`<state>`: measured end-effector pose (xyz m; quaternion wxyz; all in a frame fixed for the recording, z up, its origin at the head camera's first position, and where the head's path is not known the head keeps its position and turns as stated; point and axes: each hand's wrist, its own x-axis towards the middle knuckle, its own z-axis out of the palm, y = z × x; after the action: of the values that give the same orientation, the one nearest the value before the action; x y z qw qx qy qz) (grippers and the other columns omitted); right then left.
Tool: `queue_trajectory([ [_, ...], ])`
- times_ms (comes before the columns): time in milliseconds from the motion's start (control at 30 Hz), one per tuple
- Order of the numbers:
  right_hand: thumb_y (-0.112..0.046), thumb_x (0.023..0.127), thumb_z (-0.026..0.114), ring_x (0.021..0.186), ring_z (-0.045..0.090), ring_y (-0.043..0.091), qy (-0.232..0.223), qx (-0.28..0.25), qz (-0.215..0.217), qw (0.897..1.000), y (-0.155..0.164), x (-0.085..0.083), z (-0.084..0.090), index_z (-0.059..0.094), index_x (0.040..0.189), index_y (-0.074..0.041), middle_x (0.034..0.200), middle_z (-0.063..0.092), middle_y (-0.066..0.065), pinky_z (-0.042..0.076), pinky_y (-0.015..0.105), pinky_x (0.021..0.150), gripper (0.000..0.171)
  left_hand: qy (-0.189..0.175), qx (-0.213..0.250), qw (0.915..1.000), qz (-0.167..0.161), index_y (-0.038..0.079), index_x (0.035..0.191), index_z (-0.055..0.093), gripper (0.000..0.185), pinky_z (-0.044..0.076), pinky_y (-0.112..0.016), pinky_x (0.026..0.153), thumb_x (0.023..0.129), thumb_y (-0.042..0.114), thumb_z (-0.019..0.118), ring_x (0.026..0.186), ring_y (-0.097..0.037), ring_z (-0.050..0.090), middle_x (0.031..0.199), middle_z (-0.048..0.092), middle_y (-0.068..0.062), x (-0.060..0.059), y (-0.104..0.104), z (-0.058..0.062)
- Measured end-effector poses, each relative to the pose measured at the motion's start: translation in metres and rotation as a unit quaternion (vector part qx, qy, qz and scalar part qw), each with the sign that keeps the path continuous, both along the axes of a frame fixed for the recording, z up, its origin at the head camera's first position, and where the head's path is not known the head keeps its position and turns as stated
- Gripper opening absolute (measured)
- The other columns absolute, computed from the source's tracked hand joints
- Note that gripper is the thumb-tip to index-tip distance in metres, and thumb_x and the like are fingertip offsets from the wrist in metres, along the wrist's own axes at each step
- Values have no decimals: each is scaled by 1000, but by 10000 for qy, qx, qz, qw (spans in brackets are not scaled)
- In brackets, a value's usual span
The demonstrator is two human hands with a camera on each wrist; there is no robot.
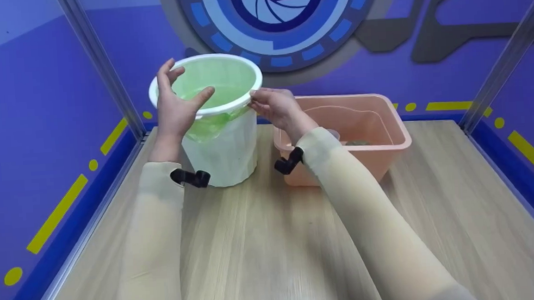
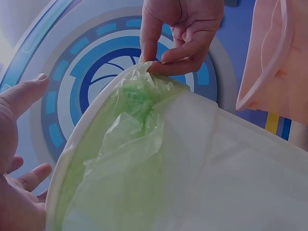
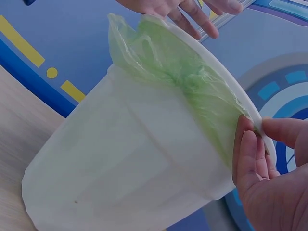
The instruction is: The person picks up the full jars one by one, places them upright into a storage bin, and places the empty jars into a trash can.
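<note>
A round white plastic bin stood toward the far left part of the pale wood-grain tabletop, its smooth wall tapering downward to a narrower base. A white hoop rim ran around its mouth, and a thin, translucent green bag lined the inside. The film was crinkled and glossy; a bunched fold of it spilled out under the rim on the near side and hung against the white wall.

The left hand sat on the near-left side of the rim, thumb hooked over into the green lining and fingers raised along the outer left edge, so it gripped the rim between thumb and palm. The right hand was at the right side of the rim, its fingertips pinching the hoop and the bag edge there; the right wrist view showed thumb and fingers closed on the thin white lip with green film gathered just beside them.

Just right of the bin, near the far edge of the tabletop, sat a rectangular pink plastic tub with rounded corners and a rolled lip, matte and smooth. The right forearm crossed in front of its left end. Both arms wore snug beige sleeves.
</note>
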<state>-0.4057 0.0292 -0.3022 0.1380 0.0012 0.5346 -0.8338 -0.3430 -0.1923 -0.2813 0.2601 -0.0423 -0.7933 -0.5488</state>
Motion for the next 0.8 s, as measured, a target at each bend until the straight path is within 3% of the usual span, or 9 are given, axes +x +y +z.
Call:
queue_trajectory([
  [167, -3, 98, 66, 77, 72, 15, -133, -11, 7, 9999, 7, -1, 1, 67, 125, 7, 91, 72, 11, 64, 19, 75, 28, -12, -2, 10000, -39, 21, 160, 26, 101, 34, -48, 125, 82, 38, 87, 151, -22, 35, 157, 44, -4, -2, 5, -2],
  [300, -12, 99, 69, 90, 76, 19, -73, 100, 231, 9997, 19, -2, -2, 65, 132, -1, 105, 75, 12, 63, 27, 92, 35, 118, 136, 9998, -26, 23, 163, 22, 103, 30, -48, 128, 84, 38, 86, 152, -20, 32, 160, 41, -4, -5, 7, -5],
  [433, -34, 103, 63, 119, 70, 25, 559, 387, 589, 9959, 42, 8, -5, 45, 153, -13, 137, 67, 12, 53, 42, 113, 57, 499, 554, 9972, -99, 25, 165, 15, 104, 24, -45, 132, 87, 36, 82, 154, -16, 28, 163, 38, -1, -6, 7, -9],
  [533, -40, 106, 53, 136, 57, 31, 1580, 1104, 746, 9784, 63, 24, -6, 30, 162, -21, 156, 51, 12, 46, 54, 118, 63, 829, 1031, 9910, -222, 24, 166, 15, 95, 26, -42, 132, 92, 34, 75, 152, -15, 30, 163, 38, 0, -2, 6, -12],
  [600, -36, 107, 52, 143, 50, 33, 2529, 1879, 749, 9461, 80, 39, -7, 26, 164, -24, 163, 42, 12, 44, 58, 119, 64, 1105, 1189, 9864, -254, 22, 165, 18, 88, 30, -41, 130, 94, 37, 69, 151, -15, 34, 162, 41, -1, 3, 7, -15],
  [633, -34, 106, 53, 146, 47, 32, 3042, 2351, 725, 9203, 88, 47, -9, 24, 165, -25, 166, 37, 10, 42, 59, 120, 66, 1257, 1179, 9846, -295, 20, 165, 20, 87, 31, -40, 129, 95, 40, 67, 150, -16, 36, 160, 42, -3, 6, 8, -17],
  [700, -34, 104, 60, 152, 38, 31, 4119, 3330, 661, 8456, 107, 63, -14, 22, 165, -23, 170, 29, 7, 37, 59, 124, 73, 1536, 983, 9819, -518, 14, 164, 24, 88, 30, -40, 130, 94, 49, 65, 151, -18, 35, 161, 41, -5, 16, 14, -23],
  [733, -34, 101, 64, 154, 33, 31, 4592, 3758, 624, 8025, 117, 71, -18, 22, 165, -22, 172, 25, 5, 34, 60, 125, 78, 1649, 723, 9813, -677, 12, 163, 25, 91, 28, -40, 131, 93, 55, 65, 152, -20, 34, 162, 40, -6, 22, 19, -27],
  [800, -39, 95, 72, 158, 24, 31, 5390, 4561, 585, 7057, 136, 87, -27, 22, 165, -20, 174, 16, 4, 30, 62, 126, 88, 1814, -6, 9774, -1086, 8, 161, 28, 97, 24, -43, 132, 92, 65, 64, 154, -23, 31, 164, 38, -7, 36, 32, -37],
])
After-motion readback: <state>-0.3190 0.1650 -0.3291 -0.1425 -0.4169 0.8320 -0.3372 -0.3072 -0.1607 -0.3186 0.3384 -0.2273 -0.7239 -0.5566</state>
